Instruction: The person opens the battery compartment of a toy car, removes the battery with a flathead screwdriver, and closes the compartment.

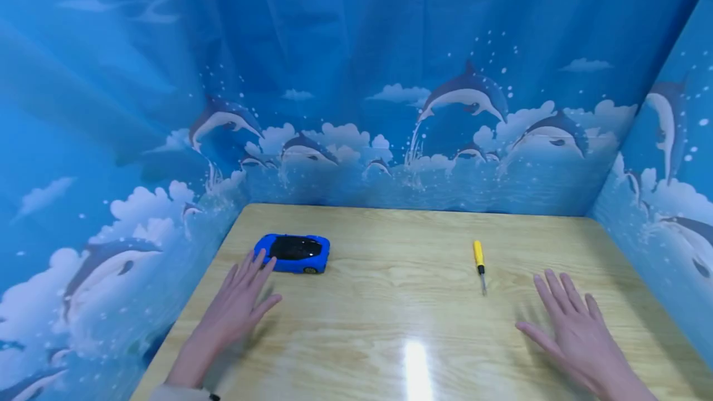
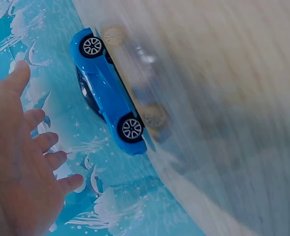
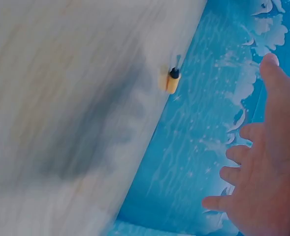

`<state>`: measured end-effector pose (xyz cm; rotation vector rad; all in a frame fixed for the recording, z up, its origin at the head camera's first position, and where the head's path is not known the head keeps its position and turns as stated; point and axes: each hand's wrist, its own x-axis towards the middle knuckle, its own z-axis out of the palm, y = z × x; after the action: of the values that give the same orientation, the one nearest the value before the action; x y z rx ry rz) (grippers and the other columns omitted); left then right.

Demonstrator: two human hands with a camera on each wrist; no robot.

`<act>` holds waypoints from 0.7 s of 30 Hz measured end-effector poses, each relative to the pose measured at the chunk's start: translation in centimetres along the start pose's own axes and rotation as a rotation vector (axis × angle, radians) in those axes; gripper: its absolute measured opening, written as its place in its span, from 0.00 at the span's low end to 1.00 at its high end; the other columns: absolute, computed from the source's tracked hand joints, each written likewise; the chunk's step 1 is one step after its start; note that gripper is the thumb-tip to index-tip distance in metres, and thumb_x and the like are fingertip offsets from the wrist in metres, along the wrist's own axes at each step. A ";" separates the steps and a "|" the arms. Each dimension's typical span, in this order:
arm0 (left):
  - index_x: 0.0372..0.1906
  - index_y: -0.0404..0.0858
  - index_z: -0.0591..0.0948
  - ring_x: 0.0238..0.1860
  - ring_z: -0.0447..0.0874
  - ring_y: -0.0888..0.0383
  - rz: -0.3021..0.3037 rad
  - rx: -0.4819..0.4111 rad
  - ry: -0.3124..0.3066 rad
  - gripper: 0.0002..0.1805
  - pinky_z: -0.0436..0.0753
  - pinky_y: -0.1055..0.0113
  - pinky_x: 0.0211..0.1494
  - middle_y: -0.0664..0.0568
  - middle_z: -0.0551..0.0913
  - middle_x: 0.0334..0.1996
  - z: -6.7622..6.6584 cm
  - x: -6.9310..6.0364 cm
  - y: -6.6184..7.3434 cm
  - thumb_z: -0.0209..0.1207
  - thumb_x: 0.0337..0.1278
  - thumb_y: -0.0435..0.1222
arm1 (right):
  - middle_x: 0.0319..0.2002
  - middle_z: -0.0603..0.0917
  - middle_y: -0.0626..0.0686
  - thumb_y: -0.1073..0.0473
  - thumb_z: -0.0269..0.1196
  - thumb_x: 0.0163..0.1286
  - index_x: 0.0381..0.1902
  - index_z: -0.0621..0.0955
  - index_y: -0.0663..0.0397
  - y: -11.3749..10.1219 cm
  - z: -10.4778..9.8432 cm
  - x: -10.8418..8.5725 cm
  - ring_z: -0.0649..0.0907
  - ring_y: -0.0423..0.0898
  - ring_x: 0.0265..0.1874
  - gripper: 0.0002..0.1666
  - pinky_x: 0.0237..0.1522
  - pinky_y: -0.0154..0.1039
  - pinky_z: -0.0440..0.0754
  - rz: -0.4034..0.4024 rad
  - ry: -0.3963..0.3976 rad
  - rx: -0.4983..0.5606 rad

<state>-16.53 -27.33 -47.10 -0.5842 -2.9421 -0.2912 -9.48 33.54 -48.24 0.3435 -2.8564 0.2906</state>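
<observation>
A blue toy car (image 1: 295,254) with a black roof stands on the table at the left, its nearer side and two wheels showing in the left wrist view. My left hand (image 1: 241,302) hovers just in front of it, fingers spread and straight; the fingertips overlap the car's near edge in the head view. Right of the table's middle lies a screwdriver (image 1: 479,267) with a yellow handle, its metal tip towards me. To the right of that tip is my right hand (image 1: 582,339), held above the wood with spread fingers and holding nothing.
The light wood table (image 1: 367,289) reflects a bright lamp spot near its front. Blue curtains (image 1: 345,159) printed with dolphins and clouds close off the back, left and right sides, close to the table edges.
</observation>
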 end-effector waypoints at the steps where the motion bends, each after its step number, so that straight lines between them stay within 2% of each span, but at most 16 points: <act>1: 0.82 0.41 0.56 0.82 0.37 0.40 -0.003 -0.005 0.001 0.42 0.45 0.37 0.82 0.42 0.44 0.83 0.1 0.2 0.1 0.55 0.74 0.54 | 0.83 0.42 0.63 0.37 0.62 0.73 0.83 0.48 0.60 -0.3 0.0 0.3 0.33 0.53 0.81 0.57 0.76 0.67 0.25 -0.008 0.002 0.001; 5: 0.82 0.40 0.58 0.82 0.39 0.40 -0.004 -0.034 0.013 0.41 0.47 0.38 0.82 0.42 0.46 0.83 0.3 1.1 0.5 0.56 0.75 0.52 | 0.82 0.47 0.65 0.38 0.62 0.74 0.82 0.51 0.62 -1.5 0.0 1.3 0.35 0.55 0.81 0.55 0.78 0.68 0.32 -0.034 0.010 0.024; 10: 0.82 0.37 0.56 0.81 0.41 0.38 -0.012 -0.067 0.022 0.42 0.50 0.38 0.82 0.40 0.47 0.83 0.2 2.1 0.9 0.56 0.75 0.52 | 0.81 0.50 0.69 0.39 0.60 0.76 0.82 0.50 0.64 -3.8 -0.1 2.9 0.42 0.64 0.80 0.54 0.76 0.74 0.46 -0.033 -0.042 0.098; 15: 0.81 0.33 0.58 0.80 0.46 0.36 -0.027 -0.092 0.049 0.42 0.55 0.36 0.80 0.38 0.51 0.81 0.2 2.6 1.0 0.59 0.74 0.50 | 0.78 0.56 0.71 0.39 0.60 0.76 0.81 0.53 0.68 -6.3 0.1 4.7 0.57 0.70 0.76 0.53 0.70 0.74 0.62 -0.053 -0.075 0.150; 21: 0.79 0.30 0.59 0.79 0.52 0.35 -0.039 -0.129 0.094 0.41 0.58 0.35 0.79 0.35 0.56 0.80 0.2 3.1 0.7 0.60 0.73 0.46 | 0.74 0.64 0.71 0.42 0.62 0.76 0.77 0.60 0.71 -9.1 1.7 6.6 0.66 0.69 0.72 0.48 0.69 0.72 0.68 -0.112 -0.078 0.201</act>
<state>-19.15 -25.48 -46.67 -0.5137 -2.8624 -0.5014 -13.73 23.15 -46.63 0.5632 -2.8754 0.5562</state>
